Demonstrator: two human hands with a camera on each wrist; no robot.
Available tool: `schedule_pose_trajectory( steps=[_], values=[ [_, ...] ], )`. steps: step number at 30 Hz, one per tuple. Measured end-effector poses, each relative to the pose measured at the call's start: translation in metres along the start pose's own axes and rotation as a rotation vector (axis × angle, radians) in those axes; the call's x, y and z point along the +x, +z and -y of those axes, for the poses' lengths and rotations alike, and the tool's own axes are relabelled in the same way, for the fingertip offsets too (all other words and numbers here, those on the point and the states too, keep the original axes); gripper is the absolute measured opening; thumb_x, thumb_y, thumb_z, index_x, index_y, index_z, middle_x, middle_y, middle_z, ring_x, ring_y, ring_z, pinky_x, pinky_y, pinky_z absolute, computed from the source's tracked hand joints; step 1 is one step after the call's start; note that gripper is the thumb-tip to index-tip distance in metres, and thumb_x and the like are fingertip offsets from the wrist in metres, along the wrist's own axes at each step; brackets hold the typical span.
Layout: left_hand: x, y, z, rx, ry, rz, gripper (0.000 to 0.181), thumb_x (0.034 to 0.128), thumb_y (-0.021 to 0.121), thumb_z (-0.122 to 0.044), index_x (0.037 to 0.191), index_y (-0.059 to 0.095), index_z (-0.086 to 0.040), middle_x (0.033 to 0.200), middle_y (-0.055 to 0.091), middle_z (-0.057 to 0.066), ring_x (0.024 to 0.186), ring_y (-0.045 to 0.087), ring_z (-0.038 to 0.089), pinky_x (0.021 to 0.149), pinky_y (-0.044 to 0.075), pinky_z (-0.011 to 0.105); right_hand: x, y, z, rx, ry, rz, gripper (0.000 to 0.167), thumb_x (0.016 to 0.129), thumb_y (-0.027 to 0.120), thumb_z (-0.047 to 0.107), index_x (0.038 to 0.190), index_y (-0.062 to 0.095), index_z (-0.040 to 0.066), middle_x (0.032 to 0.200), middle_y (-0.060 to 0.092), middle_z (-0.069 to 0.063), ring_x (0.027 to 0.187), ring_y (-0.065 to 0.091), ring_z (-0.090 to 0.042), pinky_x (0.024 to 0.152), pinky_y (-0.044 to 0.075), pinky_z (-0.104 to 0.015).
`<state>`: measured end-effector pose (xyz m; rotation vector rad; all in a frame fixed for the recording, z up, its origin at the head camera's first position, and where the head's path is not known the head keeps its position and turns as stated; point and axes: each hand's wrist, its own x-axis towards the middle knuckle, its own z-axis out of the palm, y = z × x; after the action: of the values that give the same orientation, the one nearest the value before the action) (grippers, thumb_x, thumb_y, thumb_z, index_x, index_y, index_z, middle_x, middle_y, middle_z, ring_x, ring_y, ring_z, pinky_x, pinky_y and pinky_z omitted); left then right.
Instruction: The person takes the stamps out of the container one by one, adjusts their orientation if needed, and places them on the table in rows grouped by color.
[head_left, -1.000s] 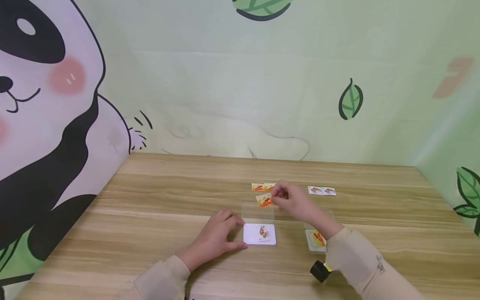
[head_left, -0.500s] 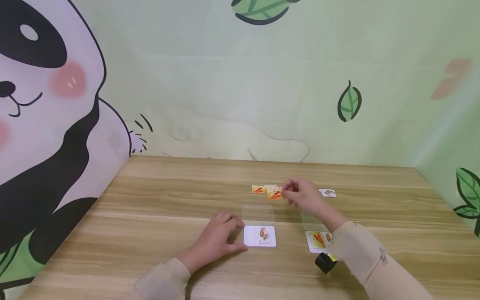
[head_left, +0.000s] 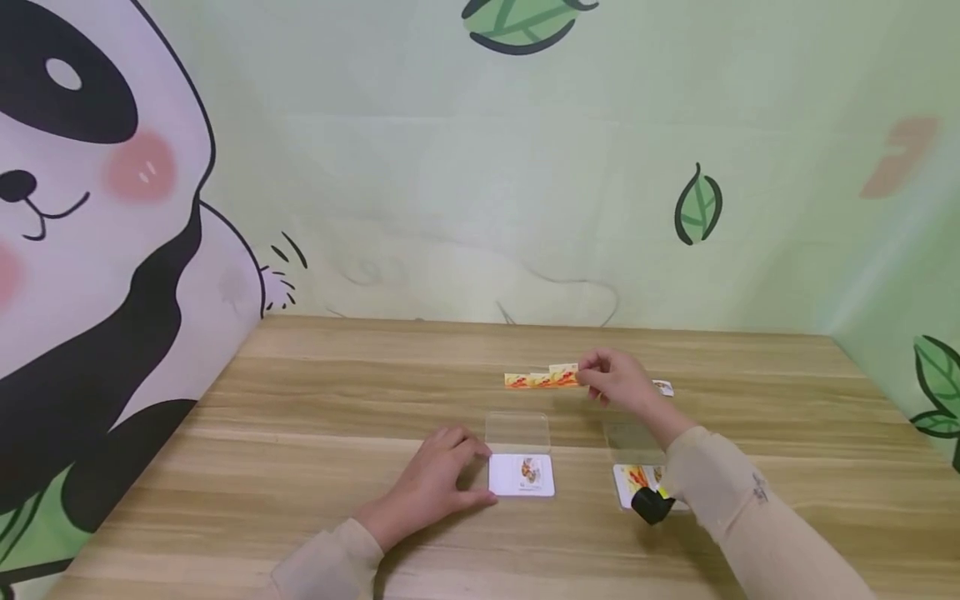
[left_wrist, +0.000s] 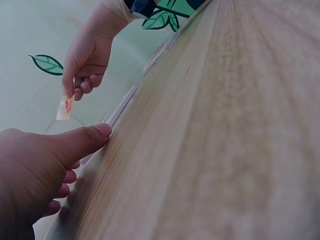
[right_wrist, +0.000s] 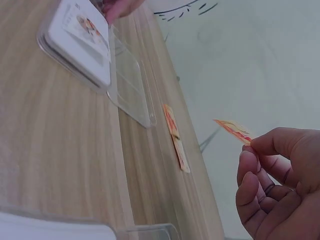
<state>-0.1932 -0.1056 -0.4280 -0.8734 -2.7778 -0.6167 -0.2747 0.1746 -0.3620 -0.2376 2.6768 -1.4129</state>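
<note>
Right hand [head_left: 618, 385] pinching a card [head_left: 564, 376] above the table [head_left: 360, 404], near the row [head_left: 517, 382], left hand [head_left: 438, 475] relaxed, touching the box [head_left: 501, 478]; I'd call this lining up, so next I need to lower the card flat and let go.

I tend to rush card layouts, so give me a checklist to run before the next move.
1. Right hand pinching the orange picture card: ok.
2. That card flat on the wooden table: not ok, raised in both wrist views.
3. Two similar cards lying on the table: ok, side by side.
4. Left hand at the left clear case: ok, by its left edge.
5. That case standing open: ok.
6. Card count in the right clear case: cannot tell, right sleeve covers part.
</note>
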Motion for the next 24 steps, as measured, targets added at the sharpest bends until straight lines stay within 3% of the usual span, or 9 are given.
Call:
schedule_pose_trajectory(
  steps=[17, 24],
  values=[
    [0.001, 0.0, 0.0, 0.008, -0.003, 0.0, 0.051, 0.0709, 0.08, -0.044, 0.109, 0.066, -0.013, 0.11, 0.06, 0.001, 0.107, 0.053, 0.02, 0.098, 0.044, 0.04, 0.021, -0.006, -0.021, 0.035, 0.088, -0.014, 0.017, 0.093, 0.054, 0.008, 0.101, 0.057, -0.006, 0.082, 0.06, -0.002, 0.062, 0.053, -0.007, 0.056, 0.047, -0.023],
    [0.001, 0.0, -0.001, 0.001, -0.012, 0.009, 0.05, 0.0714, 0.08, -0.044, 0.108, 0.066, -0.013, 0.11, 0.06, 0.001, 0.107, 0.053, 0.02, 0.098, 0.044, 0.04, 0.03, -0.001, -0.028, 0.047, 0.129, -0.007, 0.014, 0.092, 0.055, 0.007, 0.097, 0.058, -0.006, 0.069, 0.056, 0.0, 0.057, 0.049, -0.007, 0.05, 0.04, -0.021]
  ],
)
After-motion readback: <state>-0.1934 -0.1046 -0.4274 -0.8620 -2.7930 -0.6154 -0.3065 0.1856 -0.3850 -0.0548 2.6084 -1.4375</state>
